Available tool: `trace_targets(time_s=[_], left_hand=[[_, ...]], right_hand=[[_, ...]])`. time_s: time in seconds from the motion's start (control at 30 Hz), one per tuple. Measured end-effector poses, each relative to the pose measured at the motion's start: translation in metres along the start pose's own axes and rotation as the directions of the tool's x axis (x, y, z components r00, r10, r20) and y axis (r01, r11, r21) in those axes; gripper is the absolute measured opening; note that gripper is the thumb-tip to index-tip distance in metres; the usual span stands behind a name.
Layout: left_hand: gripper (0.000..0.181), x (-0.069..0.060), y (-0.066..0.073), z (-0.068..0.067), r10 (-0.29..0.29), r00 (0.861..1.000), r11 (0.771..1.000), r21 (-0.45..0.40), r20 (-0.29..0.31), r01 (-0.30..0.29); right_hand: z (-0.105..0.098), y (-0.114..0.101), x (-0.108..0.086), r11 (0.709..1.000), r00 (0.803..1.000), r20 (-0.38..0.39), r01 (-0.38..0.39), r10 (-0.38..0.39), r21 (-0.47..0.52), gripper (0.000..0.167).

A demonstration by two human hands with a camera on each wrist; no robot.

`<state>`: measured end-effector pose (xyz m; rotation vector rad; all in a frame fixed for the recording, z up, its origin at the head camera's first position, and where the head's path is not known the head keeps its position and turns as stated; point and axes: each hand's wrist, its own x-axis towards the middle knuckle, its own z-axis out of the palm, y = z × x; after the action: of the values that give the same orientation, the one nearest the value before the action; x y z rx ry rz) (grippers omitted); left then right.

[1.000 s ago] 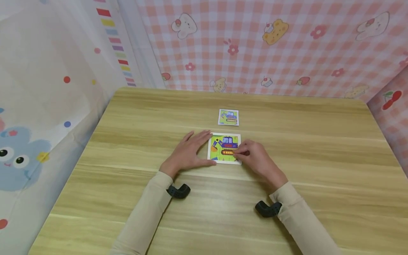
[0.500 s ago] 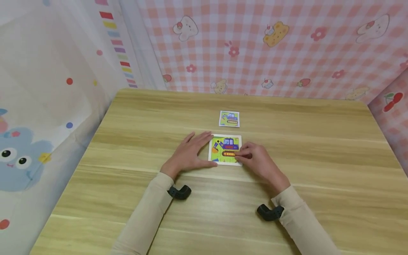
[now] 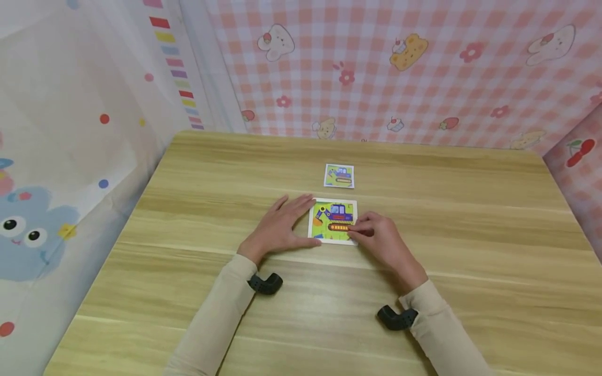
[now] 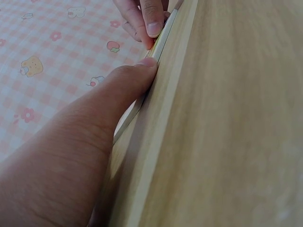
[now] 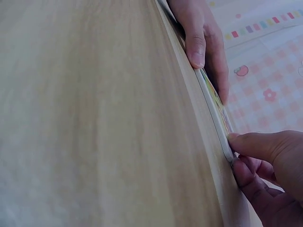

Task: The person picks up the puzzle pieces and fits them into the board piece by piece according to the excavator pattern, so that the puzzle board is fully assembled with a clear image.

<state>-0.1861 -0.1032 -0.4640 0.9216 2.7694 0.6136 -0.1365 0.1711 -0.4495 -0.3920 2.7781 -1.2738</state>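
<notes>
A flat puzzle board [image 3: 334, 222] with a white frame and an excavator picture lies on the wooden table. My left hand [image 3: 280, 225] steadies its left side, thumb at the near corner and straight fingers reaching the far corner. At the right side, my right hand [image 3: 378, 232] has its thumb and curled fingers on the board. The right wrist view shows one of its digits on the picture [image 5: 218, 105] and another against the edge of the frame, pinching it. Part of the board's right edge is hidden by these fingers.
Beyond the board lies a smaller card [image 3: 339, 176] bearing the same excavator picture. A black curved wrist device sits at the left wrist [image 3: 265, 283] and another at the right [image 3: 397, 317]. Patterned cloth [image 3: 376, 68] hangs behind the table.
The head view has shifted slightly, so everything sits a little lower in it. Both hands stay at the board; the right fingertips move only a little at its right side.
</notes>
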Motion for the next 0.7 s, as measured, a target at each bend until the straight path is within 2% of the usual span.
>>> trace_targets(time_s=[0.2, 0.7], left_hand=[[0.107, 0.0005, 0.0003, -0.0005, 0.001, 1.0, 1.0, 0.012, 0.002, -0.001], [0.107, 0.0003, 0.0001, 0.0015, 0.006, 1.0, 0.999, 0.054, 0.008, -0.006]], right_hand=[[0.0019, 0.0024, -0.0007, 1.0, 1.0, -0.027, 0.007, -0.007, -0.005, 0.013], [0.005, 0.0061, -0.0052, 0.999, 0.997, -0.068, -0.034, 0.036, 0.03, 0.02]])
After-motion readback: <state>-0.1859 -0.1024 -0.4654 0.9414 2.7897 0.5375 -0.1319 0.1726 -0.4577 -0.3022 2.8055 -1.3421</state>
